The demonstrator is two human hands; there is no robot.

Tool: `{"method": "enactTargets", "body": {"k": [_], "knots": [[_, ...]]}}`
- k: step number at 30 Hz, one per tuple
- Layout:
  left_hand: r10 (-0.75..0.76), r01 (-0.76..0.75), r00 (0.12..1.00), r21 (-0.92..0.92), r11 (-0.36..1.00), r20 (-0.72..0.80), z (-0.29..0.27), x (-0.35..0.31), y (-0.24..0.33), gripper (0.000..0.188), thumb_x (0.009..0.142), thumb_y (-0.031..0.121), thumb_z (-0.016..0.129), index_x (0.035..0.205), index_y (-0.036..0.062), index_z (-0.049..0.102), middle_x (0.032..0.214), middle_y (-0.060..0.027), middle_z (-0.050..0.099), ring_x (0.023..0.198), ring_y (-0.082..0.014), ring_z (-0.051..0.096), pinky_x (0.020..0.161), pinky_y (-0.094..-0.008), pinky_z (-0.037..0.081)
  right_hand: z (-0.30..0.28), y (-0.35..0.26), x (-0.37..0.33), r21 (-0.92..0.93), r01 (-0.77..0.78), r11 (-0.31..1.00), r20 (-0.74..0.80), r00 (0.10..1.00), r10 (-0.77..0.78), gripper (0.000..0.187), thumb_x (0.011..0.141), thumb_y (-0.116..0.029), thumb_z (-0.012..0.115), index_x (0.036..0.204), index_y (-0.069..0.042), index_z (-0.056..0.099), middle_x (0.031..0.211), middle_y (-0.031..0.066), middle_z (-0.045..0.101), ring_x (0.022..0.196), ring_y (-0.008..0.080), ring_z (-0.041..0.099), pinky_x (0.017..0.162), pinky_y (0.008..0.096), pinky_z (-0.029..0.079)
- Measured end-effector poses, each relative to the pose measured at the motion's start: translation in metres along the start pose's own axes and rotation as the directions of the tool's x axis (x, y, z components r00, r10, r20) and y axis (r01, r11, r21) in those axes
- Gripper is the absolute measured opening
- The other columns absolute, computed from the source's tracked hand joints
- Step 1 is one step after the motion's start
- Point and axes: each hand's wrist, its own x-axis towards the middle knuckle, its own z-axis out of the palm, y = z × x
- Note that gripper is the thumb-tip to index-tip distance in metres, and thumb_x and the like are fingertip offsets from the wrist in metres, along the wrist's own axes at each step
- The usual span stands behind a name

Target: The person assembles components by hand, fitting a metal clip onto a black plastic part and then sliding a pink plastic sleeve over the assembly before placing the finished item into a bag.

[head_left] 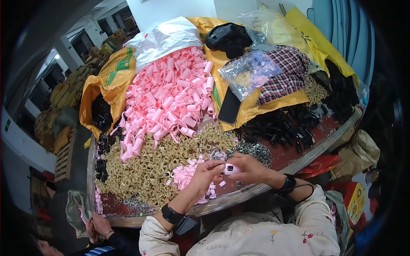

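Note:
A small pale pink plastic casing (233, 169) with a dark rectangular opening is gripped in my right hand (250, 167). Beside it, the pinched fingers of my left hand (208, 171) meet the casing's left end. Whether they also hold a smaller part is hidden. Under my left hand lies a pile of small flat pink plastic pieces (183, 176). Silver metal rings (255, 151) are heaped just beyond my right hand. Many tan curved pieces (141, 175) spread to the left, and a large mound of pink plastic tubes with loops (171, 94) rises behind them.
The table's wooden edge (226, 203) runs close to my forearms. Black plastic parts (286, 126) cover the right side. A dark phone (229, 106) lies by a yellow sack, near a clear bag (252, 72) and checked cloth (290, 68). Another person's hands (99, 226) are at lower left.

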Motion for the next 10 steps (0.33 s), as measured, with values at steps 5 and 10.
{"method": "enactTargets", "body": {"k": [5, 10], "knots": [[0.082, -0.076, 0.997, 0.302, 0.95, -0.008, 0.007, -0.003, -0.007, 0.029, 0.081, 0.009, 0.054, 0.108, 0.0014, 0.05, 0.083, -0.0076, 0.06, 0.065, -0.0095, 0.056, 0.058, -0.0196, 0.047, 0.005, -0.004, -0.011, -0.098, -0.057, 0.994, -0.091, 0.995, 0.048, 0.046, 0.064, -0.019, 0.064, 0.105, -0.007, 0.048, 0.086, 0.0129, 0.047, 0.076, 0.03, 0.052, 0.064, 0.0351, 0.043], [0.333, -0.327, 0.929, 0.783, 0.53, 0.163, 0.025, -0.012, -0.011, 0.042, 0.083, 0.018, 0.051, 0.122, 0.0098, 0.039, 0.081, -0.0077, 0.061, 0.067, -0.0263, 0.06, 0.059, -0.0261, 0.047, 0.006, -0.002, -0.021, -0.033, -0.078, 0.996, -0.202, 0.977, 0.069, 0.054, 0.064, -0.019, 0.063, 0.112, -0.008, 0.042, 0.089, 0.014, 0.046, 0.08, 0.0315, 0.052, 0.07, 0.0359, 0.044]]}}
